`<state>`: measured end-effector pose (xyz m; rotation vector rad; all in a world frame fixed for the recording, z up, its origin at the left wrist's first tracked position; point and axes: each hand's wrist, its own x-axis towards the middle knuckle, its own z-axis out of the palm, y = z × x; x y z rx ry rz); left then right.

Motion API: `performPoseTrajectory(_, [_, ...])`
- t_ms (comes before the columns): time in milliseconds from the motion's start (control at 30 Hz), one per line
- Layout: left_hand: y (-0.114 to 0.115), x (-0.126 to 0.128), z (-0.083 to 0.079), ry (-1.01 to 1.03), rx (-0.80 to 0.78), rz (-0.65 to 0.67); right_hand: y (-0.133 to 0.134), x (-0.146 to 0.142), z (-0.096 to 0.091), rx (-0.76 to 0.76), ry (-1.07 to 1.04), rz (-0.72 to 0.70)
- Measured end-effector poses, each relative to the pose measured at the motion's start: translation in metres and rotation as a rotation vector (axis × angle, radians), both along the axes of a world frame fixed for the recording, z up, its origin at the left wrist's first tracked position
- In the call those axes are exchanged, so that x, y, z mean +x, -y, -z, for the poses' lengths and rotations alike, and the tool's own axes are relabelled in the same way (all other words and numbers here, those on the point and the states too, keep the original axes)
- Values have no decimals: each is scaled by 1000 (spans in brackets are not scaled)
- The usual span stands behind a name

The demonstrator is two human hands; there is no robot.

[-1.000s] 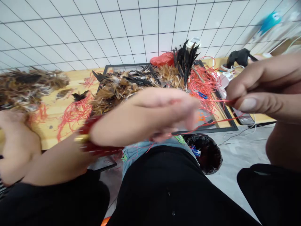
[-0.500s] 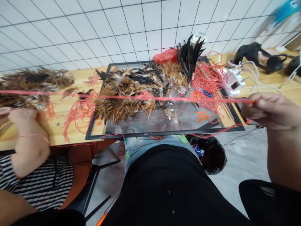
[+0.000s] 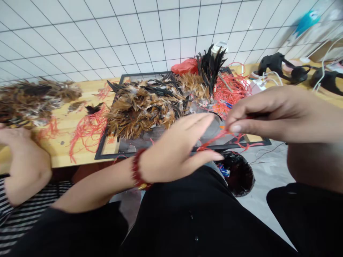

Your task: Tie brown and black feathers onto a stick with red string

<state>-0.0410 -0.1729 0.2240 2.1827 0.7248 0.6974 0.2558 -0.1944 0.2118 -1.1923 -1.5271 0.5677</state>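
My right hand point(image 3: 270, 114) pinches a red plastic string point(image 3: 222, 135) between thumb and fingertips above the right part of the glass-topped frame. Bunched strands of it hang below my fingertips. Close by on the left, my left hand point(image 3: 174, 150) is stretched out, its thumb held apart from the straight fingers, with the string near its fingertips. Whether the left hand touches the string I cannot tell. Behind it lies a heap of brown and black feathers point(image 3: 139, 114) on the dark-edged frame point(image 3: 100, 150). Blue-handled scissors point(image 3: 228, 105) show partly beside my right fingers.
A pile of red strings point(image 3: 230, 87) and upright black feathers point(image 3: 210, 71) lie toward the back right. Another person's arm point(image 3: 26, 157) rests at the left near more feathers point(image 3: 32, 96). Black headsets point(image 3: 281, 67) lie far right. Below stands a lined bin point(image 3: 238, 175).
The red string was stretched straight across the view; now it is bunched near my right hand. My left hand has come into the middle, and my right hand has moved inward.
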Motion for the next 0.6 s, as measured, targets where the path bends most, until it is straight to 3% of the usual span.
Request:
performPoseTrajectory(100, [1,36,18,239,-535,123,-14,-7,-9,-70,16,-155])
performPoseTrajectory(200, [0,8,29,424,-876,23,-38,10,-18,-331,178,-471])
performPoseTrajectory(267, [-4,-36,30,547,-892,-70,-50,35,-14,-482,249,-568])
performPoseTrajectory(333, [-7,-82,29,624,-809,-181,-57,63,3,-514,149,-476])
performPoseTrajectory(433, [-7,-139,30,614,-697,-512,-61,96,40,-574,-57,-352])
performPoseTrajectory(500, [0,-163,33,553,-687,-703,-64,103,62,-604,-125,-342])
performPoseTrajectory(600, [17,-180,42,388,-610,-693,-73,93,80,-547,-247,-342])
